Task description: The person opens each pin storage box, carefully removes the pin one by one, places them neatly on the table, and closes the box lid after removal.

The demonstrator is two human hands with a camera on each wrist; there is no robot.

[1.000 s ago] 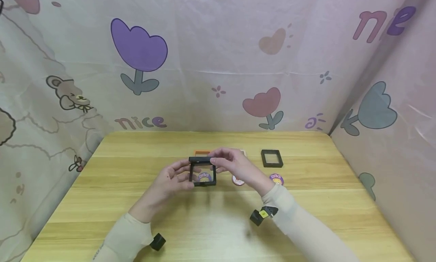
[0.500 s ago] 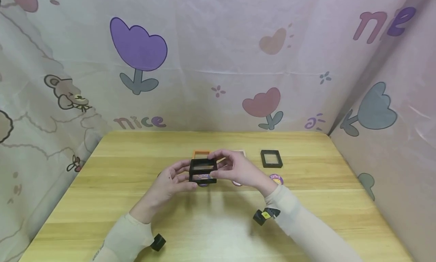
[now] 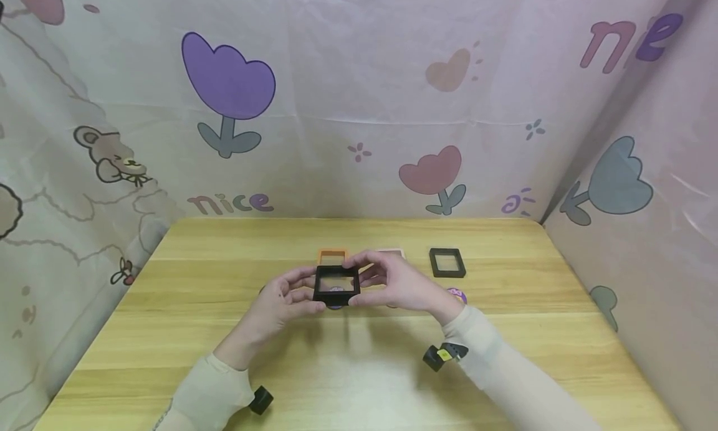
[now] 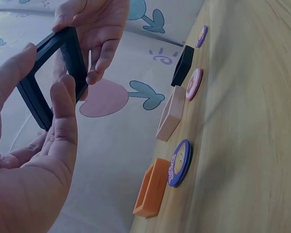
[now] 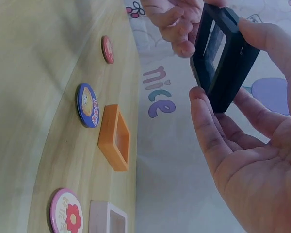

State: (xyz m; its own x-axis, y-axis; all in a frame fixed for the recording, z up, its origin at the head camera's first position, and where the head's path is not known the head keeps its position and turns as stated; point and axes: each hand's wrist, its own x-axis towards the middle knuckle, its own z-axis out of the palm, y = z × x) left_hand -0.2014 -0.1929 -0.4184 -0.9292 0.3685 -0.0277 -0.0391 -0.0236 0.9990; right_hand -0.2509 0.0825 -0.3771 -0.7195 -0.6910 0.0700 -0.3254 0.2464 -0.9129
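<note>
Both hands hold a square black floating display frame (image 3: pixel 335 299) with a see-through middle, above the table. My left hand (image 3: pixel 280 300) grips its left side, thumb low and fingers behind. On the opposite side my right hand (image 3: pixel 395 281) pinches it between thumb and fingers. The two halves of the frame lie together in the right wrist view. Beneath it, a purple round badge (image 5: pixel 88 106) lies on the table by an orange frame (image 5: pixel 109 141). A pink-rimmed badge (image 5: pixel 68 213) with a red flower lies near a pale pink frame (image 5: pixel 99 216), partly behind my right hand in the head view.
A second black frame (image 3: pixel 434 263) lies at the back right of the wooden table (image 3: pixel 359 381), with another purple badge (image 3: pixel 457 295) in front of it. A red badge (image 5: pixel 108 49) shows in the right wrist view. A printed cloth (image 3: pixel 336 76) hangs behind the table.
The black frame's upper half has swung down toward me and folded onto the lower half. My right hand has followed it slightly downward; the left hand keeps its grip.
</note>
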